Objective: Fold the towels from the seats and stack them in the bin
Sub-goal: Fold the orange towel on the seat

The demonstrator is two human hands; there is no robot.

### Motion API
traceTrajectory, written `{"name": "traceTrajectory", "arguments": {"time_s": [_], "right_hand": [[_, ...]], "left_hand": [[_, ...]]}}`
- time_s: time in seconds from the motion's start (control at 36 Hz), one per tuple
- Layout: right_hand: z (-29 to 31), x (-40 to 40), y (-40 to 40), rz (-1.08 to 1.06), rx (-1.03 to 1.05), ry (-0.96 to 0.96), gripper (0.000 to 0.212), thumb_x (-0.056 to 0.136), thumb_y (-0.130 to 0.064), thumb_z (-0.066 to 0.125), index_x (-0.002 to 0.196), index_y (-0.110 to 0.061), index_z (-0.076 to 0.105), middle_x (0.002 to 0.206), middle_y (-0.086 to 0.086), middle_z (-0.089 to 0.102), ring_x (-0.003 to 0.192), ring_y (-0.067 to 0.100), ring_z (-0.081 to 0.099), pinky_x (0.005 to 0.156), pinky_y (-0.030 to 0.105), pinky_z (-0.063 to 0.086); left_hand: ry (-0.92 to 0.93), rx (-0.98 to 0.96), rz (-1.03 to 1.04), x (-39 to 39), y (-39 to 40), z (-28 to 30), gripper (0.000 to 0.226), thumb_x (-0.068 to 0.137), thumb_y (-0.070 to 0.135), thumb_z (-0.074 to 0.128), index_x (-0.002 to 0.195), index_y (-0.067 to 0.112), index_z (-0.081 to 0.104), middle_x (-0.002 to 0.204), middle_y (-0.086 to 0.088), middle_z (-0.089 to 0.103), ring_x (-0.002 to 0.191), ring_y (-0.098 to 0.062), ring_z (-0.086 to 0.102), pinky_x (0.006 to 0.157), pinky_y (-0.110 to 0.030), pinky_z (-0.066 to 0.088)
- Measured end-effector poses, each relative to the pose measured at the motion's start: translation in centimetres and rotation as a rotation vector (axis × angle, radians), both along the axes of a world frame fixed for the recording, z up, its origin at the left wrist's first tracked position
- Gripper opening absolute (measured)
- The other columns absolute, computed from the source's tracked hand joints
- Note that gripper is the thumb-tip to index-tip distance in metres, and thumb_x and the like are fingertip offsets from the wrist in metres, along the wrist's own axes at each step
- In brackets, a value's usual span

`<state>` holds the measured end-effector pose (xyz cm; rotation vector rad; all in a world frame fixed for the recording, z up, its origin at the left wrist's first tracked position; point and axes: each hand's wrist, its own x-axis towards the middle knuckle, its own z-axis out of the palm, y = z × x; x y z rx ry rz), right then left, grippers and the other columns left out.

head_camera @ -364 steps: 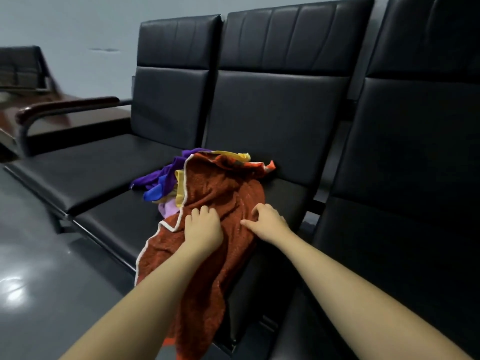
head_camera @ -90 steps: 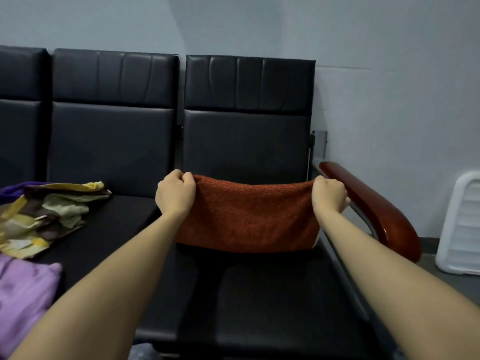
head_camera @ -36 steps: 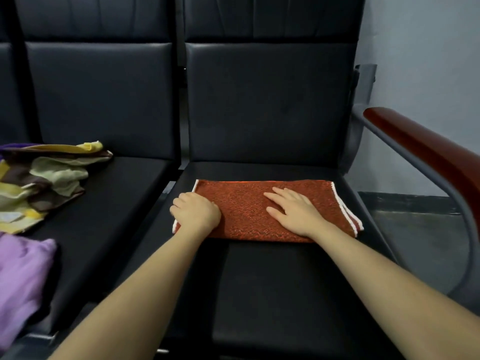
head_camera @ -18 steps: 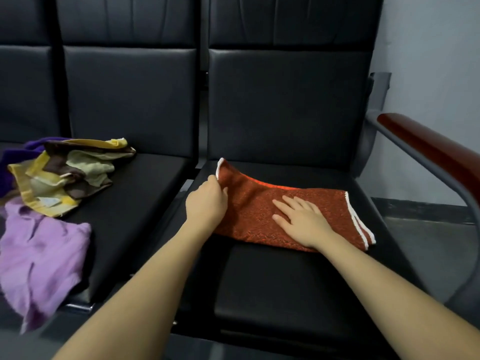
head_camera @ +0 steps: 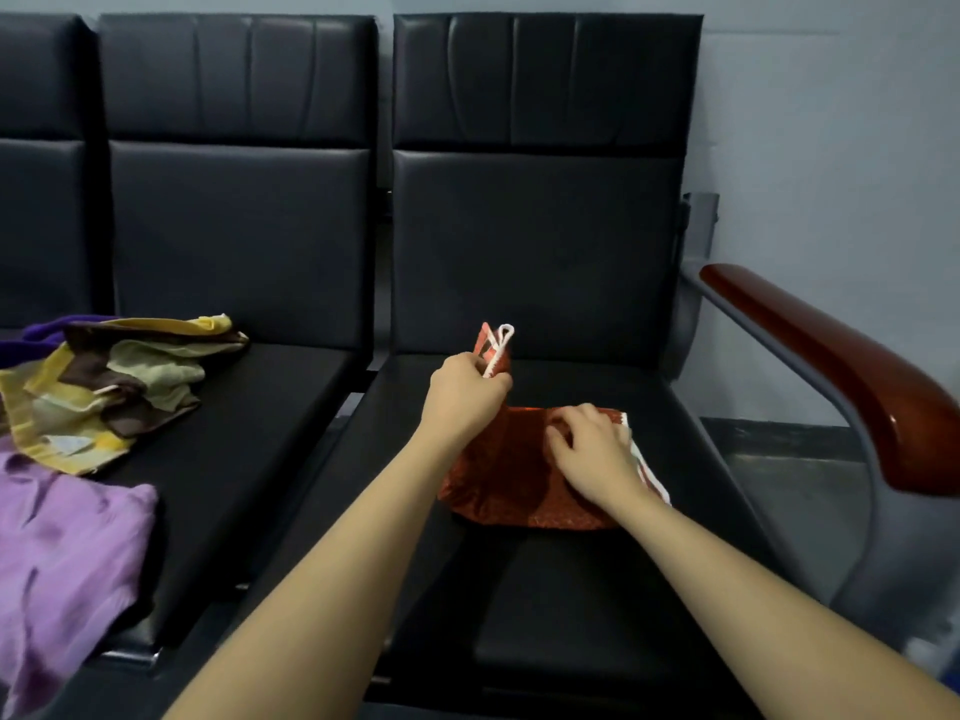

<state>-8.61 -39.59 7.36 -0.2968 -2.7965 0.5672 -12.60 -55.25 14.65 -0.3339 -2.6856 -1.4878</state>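
A rust-orange towel (head_camera: 509, 475) with white trim lies partly folded on the right black seat (head_camera: 571, 605). My left hand (head_camera: 465, 394) pinches the towel's left end and holds it lifted above the seat, the white edge sticking up over my fingers. My right hand (head_camera: 592, 454) rests on the towel's right part with fingers bent, pressing it down. On the middle seat (head_camera: 260, 407) lie a yellow, green and brown patterned towel (head_camera: 109, 387), a lilac towel (head_camera: 62, 558) hanging over the front edge, and a purple towel (head_camera: 36, 337) behind. No bin is in view.
A reddish-brown wooden armrest (head_camera: 841, 366) on a grey metal frame borders the right seat. Beyond it are a grey wall and dark floor (head_camera: 795, 475). Black backrests rise behind the seats. A third seat shows at the far left edge.
My left hand has lifted the towel's left end higher and carried it right, toward the other end. My right hand has shifted toward the towel's right edge. The camera has tilted up.
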Motion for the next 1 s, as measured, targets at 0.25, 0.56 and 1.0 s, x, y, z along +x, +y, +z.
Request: {"name": "traceTrajectory", "arguments": {"time_s": [0.25,0.56,1.0], "right_hand": [[2.1,3.2,5.6,-0.362,-0.334,-0.015,0.052,0.1,-0.049,0.024,0.099,-0.02,0.066,0.092,0.0,0.059,0.112,0.026,0.052,0.101,0.039,0.023],[1.0,3.3,5.3,-0.396,-0.016,-0.217,0.043,0.091,-0.052,0.043,0.112,-0.016,0.055,0.115,0.004,0.061,0.113,0.026,0.054,0.096,0.042,0.028],[-0.6,1.3,3.9,-0.541,0.078,-0.318,0.09,0.084,-0.076,0.036,0.134,-0.001,0.042,0.137,0.018,0.043,0.126,0.032,0.038,0.104,0.04,0.028]], "left_hand": [[-0.164,0.15,-0.394,3.3,6.8,-0.6,0.022,0.094,0.018,0.053,0.109,0.005,0.064,0.078,-0.002,0.066,0.067,-0.011,0.061,0.066,-0.022,0.051],[0.097,-0.755,-0.003,3.0,7.2,-4.8,0.047,0.095,0.033,0.042,0.135,0.008,0.038,0.141,-0.021,0.033,0.126,-0.037,0.034,0.104,-0.045,0.029],[-0.044,-0.722,0.041,0.2,5.9,-7.7,0.059,0.095,0.053,0.037,0.142,0.021,0.021,0.128,-0.02,0.042,0.11,-0.036,0.052,0.091,-0.042,0.038]]}}
